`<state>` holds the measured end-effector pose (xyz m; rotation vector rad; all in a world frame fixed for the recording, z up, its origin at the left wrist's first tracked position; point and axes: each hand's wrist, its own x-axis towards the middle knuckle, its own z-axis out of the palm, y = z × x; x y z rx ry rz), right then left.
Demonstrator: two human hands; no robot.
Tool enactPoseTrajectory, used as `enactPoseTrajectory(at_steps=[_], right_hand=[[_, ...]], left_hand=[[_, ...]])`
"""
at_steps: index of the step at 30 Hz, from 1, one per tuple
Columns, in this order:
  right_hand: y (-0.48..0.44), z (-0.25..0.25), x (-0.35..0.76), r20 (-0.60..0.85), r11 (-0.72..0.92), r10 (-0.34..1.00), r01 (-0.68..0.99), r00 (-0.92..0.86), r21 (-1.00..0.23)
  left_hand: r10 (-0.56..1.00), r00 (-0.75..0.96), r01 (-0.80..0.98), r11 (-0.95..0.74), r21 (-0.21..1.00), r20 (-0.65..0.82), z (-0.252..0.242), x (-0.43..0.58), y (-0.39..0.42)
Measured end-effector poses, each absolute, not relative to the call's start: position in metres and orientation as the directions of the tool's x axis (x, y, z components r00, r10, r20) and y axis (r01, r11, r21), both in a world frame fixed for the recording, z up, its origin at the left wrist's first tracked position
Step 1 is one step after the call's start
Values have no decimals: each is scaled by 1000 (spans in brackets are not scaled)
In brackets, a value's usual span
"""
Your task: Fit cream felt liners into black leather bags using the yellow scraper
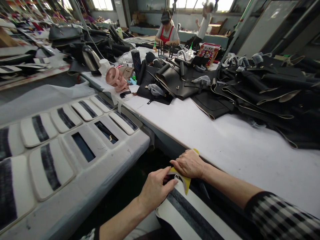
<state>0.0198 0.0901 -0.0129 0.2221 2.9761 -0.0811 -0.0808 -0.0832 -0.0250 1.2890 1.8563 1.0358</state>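
**Left hand (155, 187) and right hand (190, 164) meet at the end of a striped panel (208, 208)**

Left of both hands stretches a grey-covered table (122, 155), spread with white pieces (51, 166) crossed by black bands. On its near side, just beyond the left hand, two slots open in the cover, the right-hand one showing a zip (110, 137). Ahead of the hands, and running to their right, is a white worktable (232, 146); a pink fan (115, 79) stands on its far left part. Farther off, beneath bright windows (103, 4), a co-worker in a red apron (167, 33) bends over a surface.

Among the containers, a steel kettle (92, 60) stands well ahead and left of the hands, its contents hidden. Black bags (265, 86) lie heaped ahead and to the right, and a red patterned box (208, 52) sits behind them, its inside not visible.

The striped panel slopes below and between the forearms. The left hand is drawn narrow, thumb on the panel's upper end, fingertips at a curved yellow piece (187, 186); whether it grips cannot be told. The right hand is closed around the yellow piece, which shows above and below its fingers.
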Motion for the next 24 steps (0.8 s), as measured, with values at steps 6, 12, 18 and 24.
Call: enactPoseTrajectory(at_steps=[6,12,18,24], right_hand=[[88,-14,23,-157,988,131,142,-979,-60],[84,-14,29,-173,982,158,173,-972,-77],[76,-5,39,-193,970,213,231,-958,-77],[60,1,50,-205,939,324,340,-924,-46]], left_hand=[[944,-324,446,208,871,-59,-28,-78,-86],[945,-327,561,187,806,8,-33,-74,-85],[967,-233,705,98,702,100,-39,-70,-85],[979,-179,652,47,756,94,-31,-72,-84]])
